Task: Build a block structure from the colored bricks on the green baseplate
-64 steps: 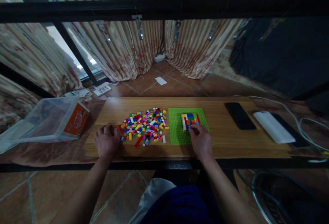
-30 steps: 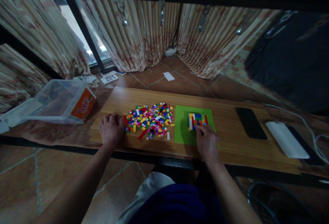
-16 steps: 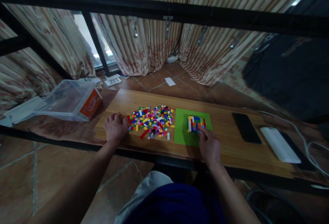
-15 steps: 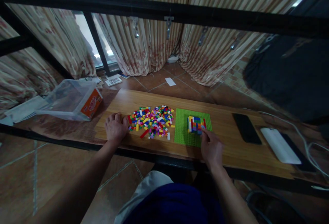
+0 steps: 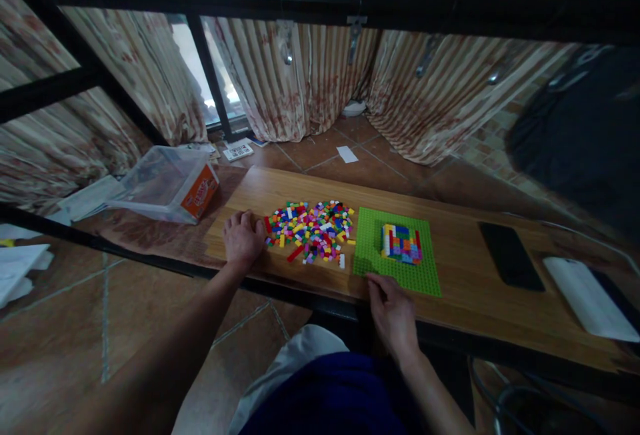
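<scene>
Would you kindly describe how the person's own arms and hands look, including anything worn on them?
The left hand and right hand are ungloved, with no ring, watch or bracelet discernible. The forearms are bare as far as they show, with no sleeve in view. Between them appear a deep blue garment and a pale garment.

The right hand [image 5: 394,312] hides part of the near edge of the green baseplate [image 5: 370,248]; whether the fingers [image 5: 379,281] pinch anything cannot be told. In the pile of bricks [image 5: 317,230], pieces cover one another. The lettering on the orange label [image 5: 200,192] is too small to read. The right edge cuts off the dark slab [image 5: 619,295], the top edge the curtains [image 5: 323,82]
</scene>
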A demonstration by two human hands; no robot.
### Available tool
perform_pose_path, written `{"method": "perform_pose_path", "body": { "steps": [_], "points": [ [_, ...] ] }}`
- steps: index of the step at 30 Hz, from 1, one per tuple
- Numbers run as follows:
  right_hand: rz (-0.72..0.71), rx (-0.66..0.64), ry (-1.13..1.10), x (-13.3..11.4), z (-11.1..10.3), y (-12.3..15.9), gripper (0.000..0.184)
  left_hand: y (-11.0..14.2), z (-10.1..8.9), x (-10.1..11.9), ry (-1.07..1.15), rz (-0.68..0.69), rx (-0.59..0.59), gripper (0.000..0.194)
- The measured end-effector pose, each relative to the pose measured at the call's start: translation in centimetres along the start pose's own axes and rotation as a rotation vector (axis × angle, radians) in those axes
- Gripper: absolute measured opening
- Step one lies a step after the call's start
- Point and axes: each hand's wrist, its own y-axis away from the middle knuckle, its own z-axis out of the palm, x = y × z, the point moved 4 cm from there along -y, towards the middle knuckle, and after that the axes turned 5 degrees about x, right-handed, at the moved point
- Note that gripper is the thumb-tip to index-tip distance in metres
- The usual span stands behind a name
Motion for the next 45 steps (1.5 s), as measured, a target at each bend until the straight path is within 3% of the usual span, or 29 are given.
{"method": "perform_pose_path", "body": {
  "steps": [10, 19, 24, 35, 40, 45],
  "points": [
    [-0.160, -0.080, 0.209, -2.9, 4.1, -2.0, 0.028, 0.0, 0.1, -0.1, -0.017, 0.011, 0.003, 0.042],
    [-0.208, -0.066, 0.247, -2.3, 5.3, -4.4, 0.030, 0.1, 0.1, -0.1, 0.004, -0.014, -0.013, 0.043],
    [-0.073, 0.010, 0.049, -2.0, 4.5, -5.6, 0.032, 0.1, 0.0, -0.1, -0.002, -0.012, -0.023, 0.043],
    [0.479, 0.033, -0.590, 0.2, 3.9, -4.1, 0.035, -0.1, 0.0, -0.1, -0.012, -0.003, -0.011, 0.044],
    [0.546, 0.041, -0.655, 0.7, 2.8, -2.8, 0.034, -0.2, -0.1, 0.0, -0.015, 0.007, 0.003, 0.045],
    [0.519, 0.066, -0.548, 1.8, 1.3, -2.0, 0.041, -0.2, -0.2, 0.0, -0.017, 0.017, 0.003, 0.044]
  ]
}}
